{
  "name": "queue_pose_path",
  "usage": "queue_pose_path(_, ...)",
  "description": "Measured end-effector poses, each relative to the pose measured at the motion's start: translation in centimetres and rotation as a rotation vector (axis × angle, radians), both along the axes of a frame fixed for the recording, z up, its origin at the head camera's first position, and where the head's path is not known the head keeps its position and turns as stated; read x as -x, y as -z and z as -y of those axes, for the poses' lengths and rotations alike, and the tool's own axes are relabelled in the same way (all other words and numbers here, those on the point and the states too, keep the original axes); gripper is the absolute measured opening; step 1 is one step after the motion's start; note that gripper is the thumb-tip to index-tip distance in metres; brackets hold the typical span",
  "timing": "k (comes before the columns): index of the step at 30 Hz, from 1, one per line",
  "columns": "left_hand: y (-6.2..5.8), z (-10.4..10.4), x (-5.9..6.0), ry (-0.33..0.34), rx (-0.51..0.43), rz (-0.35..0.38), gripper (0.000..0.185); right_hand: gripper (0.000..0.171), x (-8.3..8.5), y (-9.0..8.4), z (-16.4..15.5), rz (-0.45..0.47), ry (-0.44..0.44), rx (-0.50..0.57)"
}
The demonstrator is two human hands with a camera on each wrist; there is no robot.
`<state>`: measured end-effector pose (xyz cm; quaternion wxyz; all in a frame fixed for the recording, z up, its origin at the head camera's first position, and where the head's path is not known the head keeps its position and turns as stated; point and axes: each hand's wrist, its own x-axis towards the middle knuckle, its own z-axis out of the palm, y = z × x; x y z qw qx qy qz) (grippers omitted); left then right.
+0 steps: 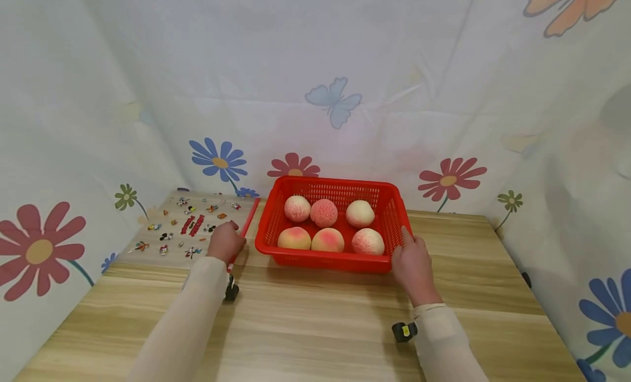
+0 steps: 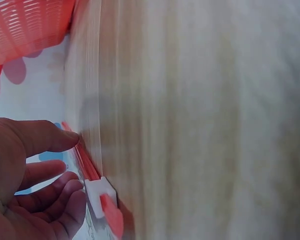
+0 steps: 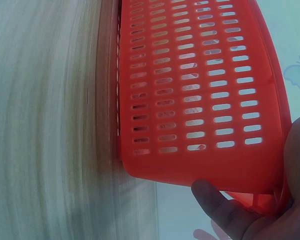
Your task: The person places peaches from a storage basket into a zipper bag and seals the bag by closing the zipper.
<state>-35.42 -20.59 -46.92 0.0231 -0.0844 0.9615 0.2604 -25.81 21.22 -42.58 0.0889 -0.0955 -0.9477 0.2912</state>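
A red plastic basket [image 1: 327,264] stands on the wooden table, holding several peaches [image 1: 327,240] in pink, cream and yellow. My right hand [image 1: 414,263] grips the basket's right front corner at the rim. In the right wrist view the slotted basket wall [image 3: 200,100] fills the middle, with a finger right under its edge. Left of the basket lies a clear bag [image 1: 172,245] printed with small cartoon figures, its red slide strip [image 1: 250,217] along the right side. My left hand [image 1: 225,241] is over this strip, one fingertip at it and the other fingers loosely bent.
Pale wood tabletop [image 1: 305,327] extends in front of the basket and to its right. Behind the table hangs a white curtain [image 1: 276,69] with printed flowers and butterflies. A white slider [image 2: 101,195] sits on the bag's red strip near the left hand.
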Motion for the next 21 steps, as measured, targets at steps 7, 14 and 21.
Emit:
queue_pose_path(7,0.4,0.0,0.5,0.005,0.017,-0.018,0.040,0.058,0.0,0.0,0.0,0.008,0.005,0.010)
queue_pose_path(14,0.7,0.3,1.2,0.032,0.043,-0.039,0.035,0.059,0.0,-0.1,0.1,0.014,0.014,0.019)
queue_pose_path(21,0.9,0.3,1.7,0.064,0.094,-0.020,0.023,0.058,0.1,0.0,0.0,0.006,0.015,0.015)
